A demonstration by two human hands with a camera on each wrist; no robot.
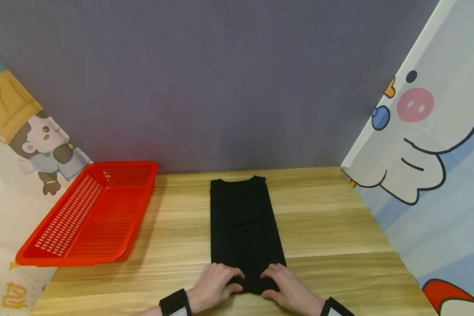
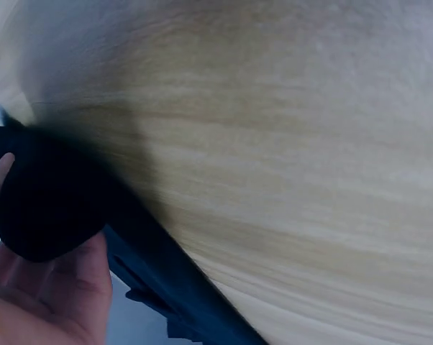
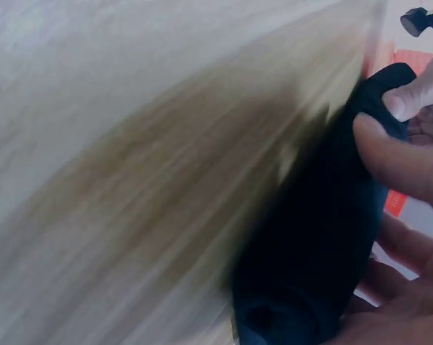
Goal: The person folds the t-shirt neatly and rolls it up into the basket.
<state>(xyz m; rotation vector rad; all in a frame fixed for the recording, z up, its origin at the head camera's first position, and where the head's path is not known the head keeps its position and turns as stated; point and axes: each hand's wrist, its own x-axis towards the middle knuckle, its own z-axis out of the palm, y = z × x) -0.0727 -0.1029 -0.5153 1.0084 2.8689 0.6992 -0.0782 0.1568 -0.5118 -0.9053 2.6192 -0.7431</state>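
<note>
A black shirt (image 1: 242,219), folded into a long narrow strip, lies flat on the table with its neckline at the far end. Its near edge is curled into a thick roll, seen up close in the right wrist view (image 3: 310,215). My left hand (image 1: 215,285) grips the left side of that roll; in the left wrist view its fingers (image 2: 76,287) are bent beneath the cloth (image 2: 51,194). On the right side my right hand (image 1: 290,287) holds the roll, thumb (image 3: 400,158) on top and fingers underneath.
A red perforated plastic basket (image 1: 114,206) stands on the left of the wooden table (image 1: 320,219). A grey panel (image 1: 241,87) rises behind the table. Sheets printed with cartoons border the left (image 1: 8,197) and right (image 1: 450,153) sides.
</note>
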